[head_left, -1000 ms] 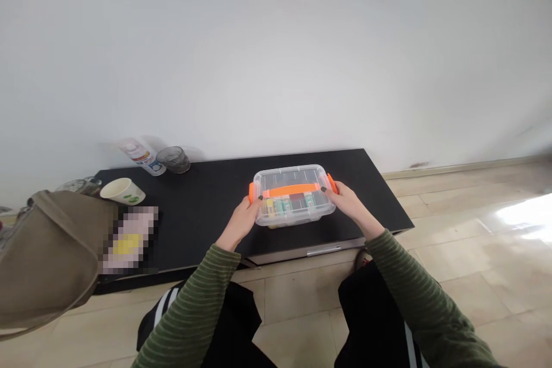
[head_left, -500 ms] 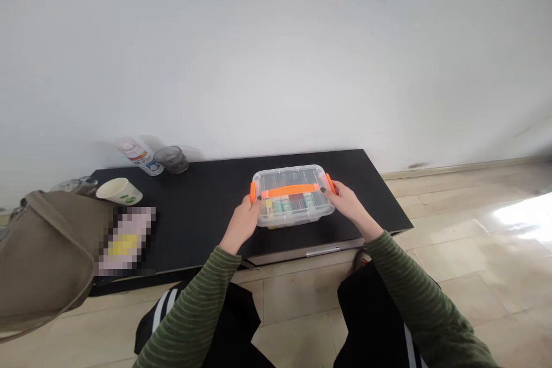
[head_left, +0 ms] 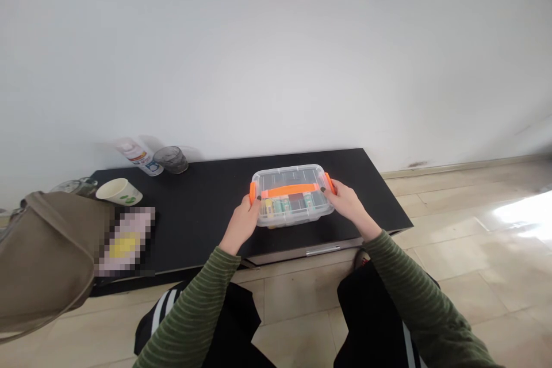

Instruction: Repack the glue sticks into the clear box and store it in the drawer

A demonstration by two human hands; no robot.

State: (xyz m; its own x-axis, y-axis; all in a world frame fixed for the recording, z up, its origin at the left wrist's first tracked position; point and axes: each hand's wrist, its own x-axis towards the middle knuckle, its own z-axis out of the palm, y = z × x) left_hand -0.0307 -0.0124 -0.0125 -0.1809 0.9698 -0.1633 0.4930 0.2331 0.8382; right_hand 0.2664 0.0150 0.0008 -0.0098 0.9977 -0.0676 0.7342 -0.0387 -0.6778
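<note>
A clear plastic storage box (head_left: pixel 297 207) with an orange carry handle (head_left: pixel 290 190) on its lid is at the black cabinet top, toward its right half. My left hand (head_left: pixel 242 222) grips the box's left end by the orange latch (head_left: pixel 252 191), thumb on the lid's edge. At the right end my right hand (head_left: pixel 348 202) is closed the same way, by the other orange latch (head_left: pixel 330 183). Through the lid show several small yellow and green-white items, too blurred to name. Whether the box rests on the cabinet or is slightly raised, I cannot tell.
On the left of the low black cabinet (head_left: pixel 202 201) stand a paper cup (head_left: pixel 119 192), a grey glass (head_left: pixel 171 160) and a white spray can (head_left: pixel 140 155). A brown bag (head_left: pixel 52 247) lies beside a blurred-out pink item (head_left: pixel 129 236). Behind is a white wall (head_left: pixel 276 57).
</note>
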